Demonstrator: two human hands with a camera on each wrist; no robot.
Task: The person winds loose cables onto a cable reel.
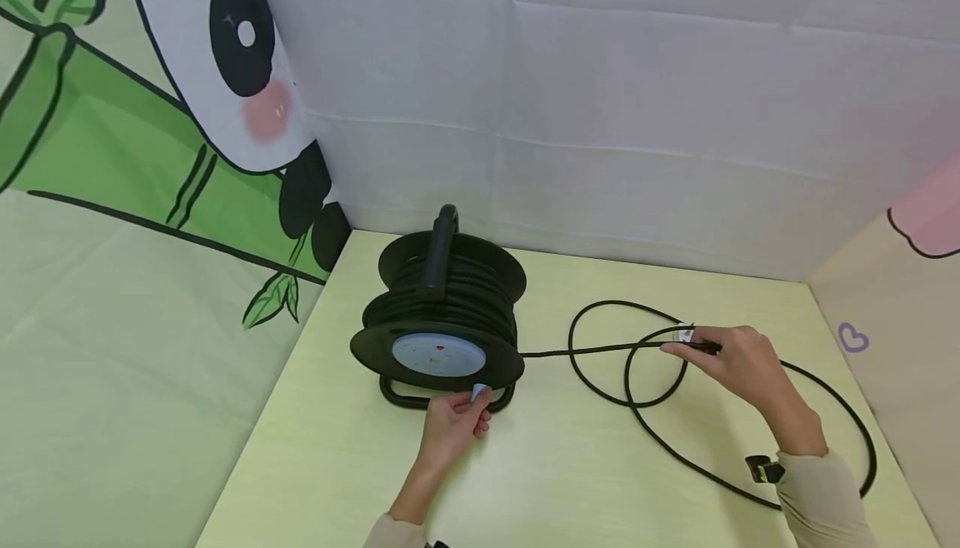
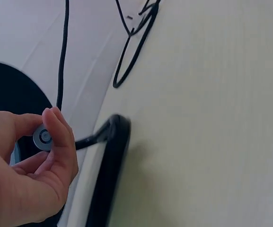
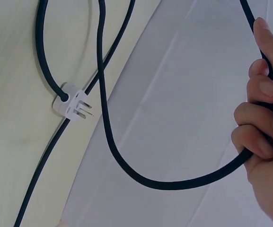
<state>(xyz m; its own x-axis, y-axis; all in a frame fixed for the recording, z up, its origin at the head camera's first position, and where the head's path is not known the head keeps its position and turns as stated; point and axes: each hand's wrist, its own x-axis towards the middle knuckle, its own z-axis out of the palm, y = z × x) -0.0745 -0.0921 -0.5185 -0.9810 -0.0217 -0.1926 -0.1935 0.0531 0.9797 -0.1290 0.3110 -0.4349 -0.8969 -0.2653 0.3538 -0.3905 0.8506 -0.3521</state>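
A black cable reel stands at the left of the table, a blue disc on its front flange. My left hand pinches the small light-blue crank knob low on that flange; the knob's round end shows between thumb and fingers in the left wrist view. From the reel's right side a black cable runs taut to my right hand. The right fingers are curled round the cable, which hangs below them in a loop. A white plug with metal pins lies on the table.
Loose cable loops spread over the right side of the pale table. The reel has a carrying handle on top and a tubular stand below. A printed cloth rises behind the table.
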